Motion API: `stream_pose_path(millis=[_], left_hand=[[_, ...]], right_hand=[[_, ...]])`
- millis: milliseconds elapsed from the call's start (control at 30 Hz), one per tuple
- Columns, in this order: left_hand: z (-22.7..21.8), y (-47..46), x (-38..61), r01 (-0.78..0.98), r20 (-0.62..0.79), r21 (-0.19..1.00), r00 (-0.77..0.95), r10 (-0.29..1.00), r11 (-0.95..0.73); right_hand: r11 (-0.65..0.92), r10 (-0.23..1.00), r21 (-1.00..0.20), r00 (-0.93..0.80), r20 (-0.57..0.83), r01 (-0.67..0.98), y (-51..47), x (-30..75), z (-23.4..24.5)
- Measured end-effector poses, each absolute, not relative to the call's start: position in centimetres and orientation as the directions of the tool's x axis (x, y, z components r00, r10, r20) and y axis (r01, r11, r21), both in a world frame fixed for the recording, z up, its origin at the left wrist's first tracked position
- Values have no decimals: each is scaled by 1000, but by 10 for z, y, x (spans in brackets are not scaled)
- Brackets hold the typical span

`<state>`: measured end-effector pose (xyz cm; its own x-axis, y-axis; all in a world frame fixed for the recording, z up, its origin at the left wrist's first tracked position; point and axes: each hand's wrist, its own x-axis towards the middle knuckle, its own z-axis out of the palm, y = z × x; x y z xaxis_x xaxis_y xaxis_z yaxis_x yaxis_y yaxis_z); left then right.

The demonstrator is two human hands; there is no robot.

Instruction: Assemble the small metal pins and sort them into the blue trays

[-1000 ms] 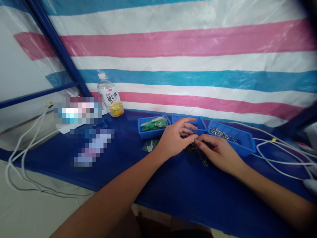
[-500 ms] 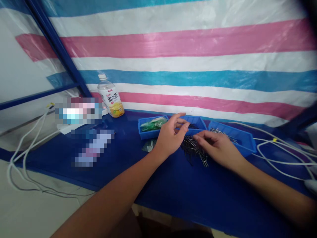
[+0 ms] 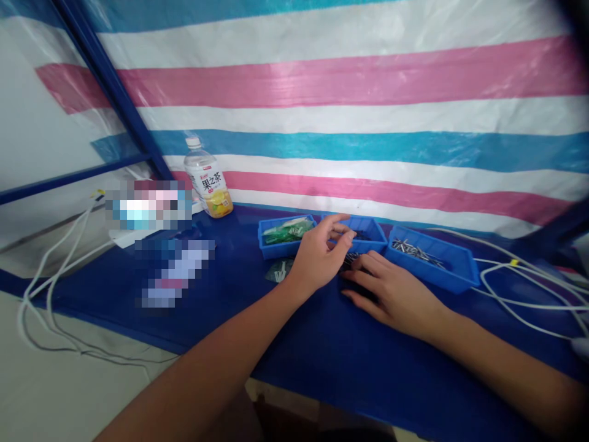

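Observation:
My left hand [image 3: 319,255] hovers before the middle blue bin [image 3: 368,227], thumb and fingers curled toward each other with the index finger stretched out; whatever they may hold is too small to make out. My right hand [image 3: 396,294] is over a pile of thin dark metal pieces [image 3: 352,259] on the tabletop, fingers apart and reaching into it. That hand covers most of the pile. Dark pieces lie in the middle bin. Silvery thin rods [image 3: 411,250] fill part of the right blue bin [image 3: 453,279].
Green-and-clear small packets [image 3: 288,232] sit in the left blue bin [image 3: 280,250], with another packet [image 3: 279,271] before it. A drink bottle [image 3: 211,184] stands at the back left on the blue table [image 3: 230,276]. White cables [image 3: 529,294] run along the right.
My right hand has come down and toward me over the pile, its fingers spreading from a pinch and hiding most of the pieces. The left hand has barely moved.

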<state>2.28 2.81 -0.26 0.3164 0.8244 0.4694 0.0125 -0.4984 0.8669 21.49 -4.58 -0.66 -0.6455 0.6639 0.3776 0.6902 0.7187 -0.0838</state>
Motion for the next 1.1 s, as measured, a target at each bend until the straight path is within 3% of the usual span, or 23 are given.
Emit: stream_pose_path(millis=[267,767,1100], left_hand=[[-1,27,22,35,478,856,331,814,-516],[1,25,22,7,458,870,356,814,-493],[2,24,22,16,454,870,362,814,-492]], right_hand=[[758,617,-36,-698,364,652,-49,214,-6],[808,556,-59,-726,405,586,-47,217,-10],[769,600,-84,-670,437,634,-48,220,-9]])
